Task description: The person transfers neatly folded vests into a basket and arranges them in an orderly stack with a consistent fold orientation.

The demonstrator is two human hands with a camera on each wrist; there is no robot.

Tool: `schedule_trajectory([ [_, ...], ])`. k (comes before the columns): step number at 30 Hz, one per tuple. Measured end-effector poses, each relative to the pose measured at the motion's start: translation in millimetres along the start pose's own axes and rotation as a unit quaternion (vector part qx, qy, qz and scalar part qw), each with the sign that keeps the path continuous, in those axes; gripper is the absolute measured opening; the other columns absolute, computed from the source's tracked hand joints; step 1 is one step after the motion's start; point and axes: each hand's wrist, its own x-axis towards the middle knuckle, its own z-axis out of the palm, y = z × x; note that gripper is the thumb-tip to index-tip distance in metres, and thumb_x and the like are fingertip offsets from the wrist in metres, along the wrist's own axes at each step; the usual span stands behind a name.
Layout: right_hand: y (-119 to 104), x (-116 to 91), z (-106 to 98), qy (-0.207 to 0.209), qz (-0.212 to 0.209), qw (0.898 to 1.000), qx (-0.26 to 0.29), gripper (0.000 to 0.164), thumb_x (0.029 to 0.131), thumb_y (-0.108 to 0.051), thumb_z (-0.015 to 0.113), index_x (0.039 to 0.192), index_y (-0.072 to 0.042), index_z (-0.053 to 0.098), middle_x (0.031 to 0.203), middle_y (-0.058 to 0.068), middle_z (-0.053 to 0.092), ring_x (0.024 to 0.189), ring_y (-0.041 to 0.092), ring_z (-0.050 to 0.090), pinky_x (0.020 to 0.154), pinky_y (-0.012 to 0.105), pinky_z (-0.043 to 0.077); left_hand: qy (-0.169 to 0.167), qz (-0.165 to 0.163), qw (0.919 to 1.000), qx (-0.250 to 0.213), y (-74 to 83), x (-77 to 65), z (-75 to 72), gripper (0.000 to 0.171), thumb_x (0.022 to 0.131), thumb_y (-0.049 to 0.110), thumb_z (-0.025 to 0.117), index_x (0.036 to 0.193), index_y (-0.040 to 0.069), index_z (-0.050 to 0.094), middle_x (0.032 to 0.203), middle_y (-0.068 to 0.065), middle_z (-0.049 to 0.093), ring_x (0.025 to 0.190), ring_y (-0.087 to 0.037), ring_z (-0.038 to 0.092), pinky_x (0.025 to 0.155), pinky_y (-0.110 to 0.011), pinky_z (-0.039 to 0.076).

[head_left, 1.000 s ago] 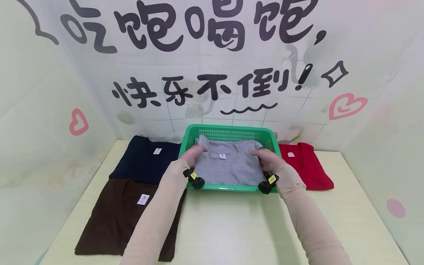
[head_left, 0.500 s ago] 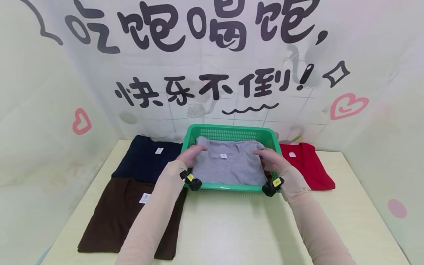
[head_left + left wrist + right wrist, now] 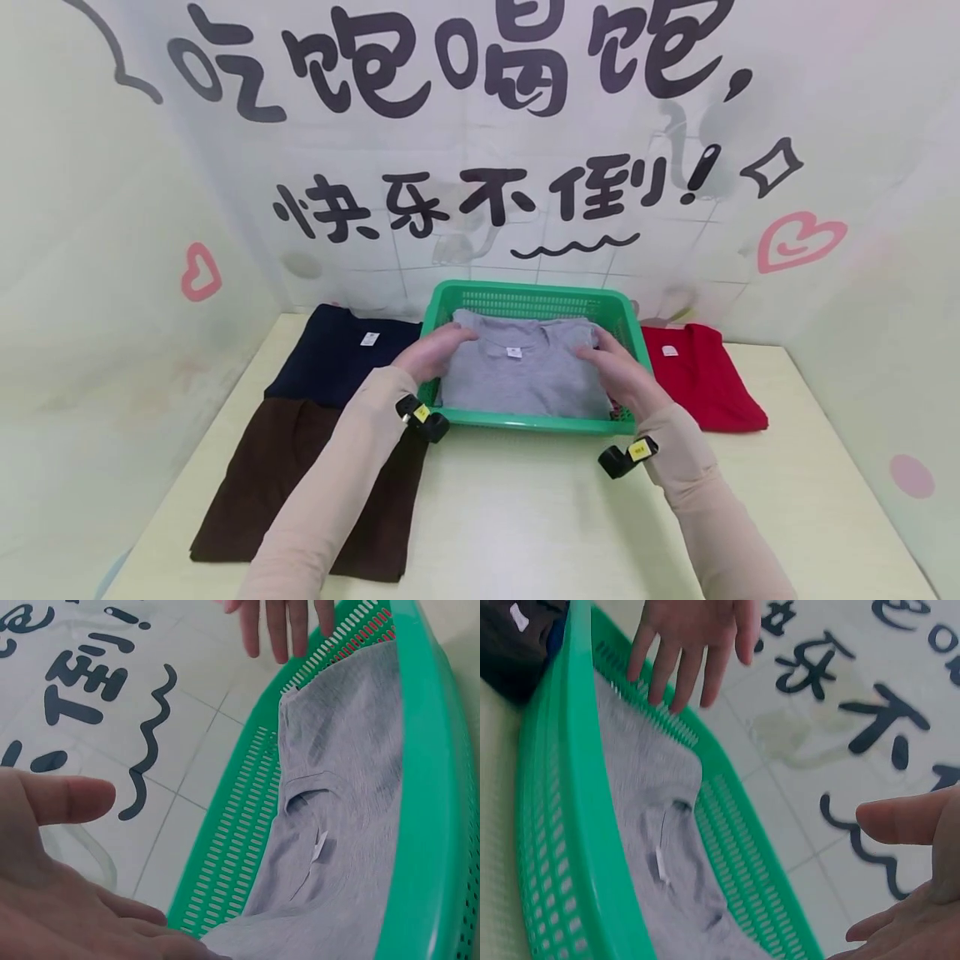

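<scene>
A folded grey T-shirt [image 3: 517, 375] with a white neck label lies in the green plastic basket [image 3: 528, 423]. My left hand [image 3: 433, 352] is over the basket's left side, fingers straight and thumb apart. Across from it, my right hand [image 3: 624, 375] is at the right side, overlapping the shirt's edge in the head view. The left wrist view shows the left palm [image 3: 67, 900] beside the shirt with nothing in it. From the right wrist, the right thumb [image 3: 904, 817] stands off from the fingers, and the left hand's straight fingers hang above the far end of the basket.
Left of the basket, a folded navy T-shirt [image 3: 341, 354] lies behind a brown one [image 3: 277, 483]. A folded red T-shirt [image 3: 701, 379] is on the right. All rest on a pale table [image 3: 517, 525], with a printed curtain [image 3: 480, 142] close behind the basket.
Both hands have drawn outward, away from the grey T-shirt's sides, and the wrists have come a little nearer. The shirt stays in the basket. The head view has shifted slightly.
</scene>
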Motion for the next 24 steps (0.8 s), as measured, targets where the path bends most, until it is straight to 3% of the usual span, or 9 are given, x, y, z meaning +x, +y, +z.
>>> schedule_trajectory([
  [4,-2.4,-16.2,12.3,-0.024,-0.015,0.999,-0.024,0.073,0.095,-0.016,0.041,0.143,-0.005,-0.013,0.149,0.018,-0.014,0.136,0.036,-0.010,0.108,0.052,0.003,-0.007,0.008,0.9996,0.025,-1.3,-11.5,-2.1,0.074,0.092,0.028,0.048,0.146,0.008,0.003,0.153,-0.007,-0.002,0.138,-0.028,0.001,0.108,-0.051,0.013],
  [10,0.0,-35.5,33.0,-0.051,-0.040,0.996,-0.064,0.070,0.095,-0.019,0.044,0.145,-0.006,-0.004,0.151,0.017,-0.002,0.137,0.036,0.001,0.108,0.050,0.014,-0.020,0.023,0.9979,0.056,-6.3,-28.7,-10.1,0.075,0.092,0.033,0.048,0.146,0.011,0.001,0.152,-0.008,-0.001,0.138,-0.026,0.004,0.108,-0.051,0.013],
  [18,10.9,-53.8,66.9,-0.094,-0.073,0.992,-0.042,0.065,0.093,-0.017,0.048,0.145,-0.003,0.010,0.150,0.016,0.013,0.136,0.034,0.016,0.107,0.049,0.018,-0.022,0.051,0.9939,0.095,-11.8,-58.9,-22.5,0.081,0.091,0.038,0.048,0.145,0.004,-0.003,0.151,-0.017,0.000,0.137,-0.035,0.007,0.107,-0.052,0.016],
  [24,27.5,-65.5,95.8,-0.142,-0.070,0.987,-0.016,0.062,0.092,-0.020,0.051,0.142,0.000,0.020,0.144,0.022,0.026,0.129,0.038,0.031,0.105,0.049,0.024,-0.029,0.066,0.9929,0.094,-25.7,-77.1,-33.1,0.071,0.094,0.027,0.045,0.144,0.000,0.002,0.144,-0.025,0.019,0.132,-0.039,0.022,0.105,-0.053,0.022],
])
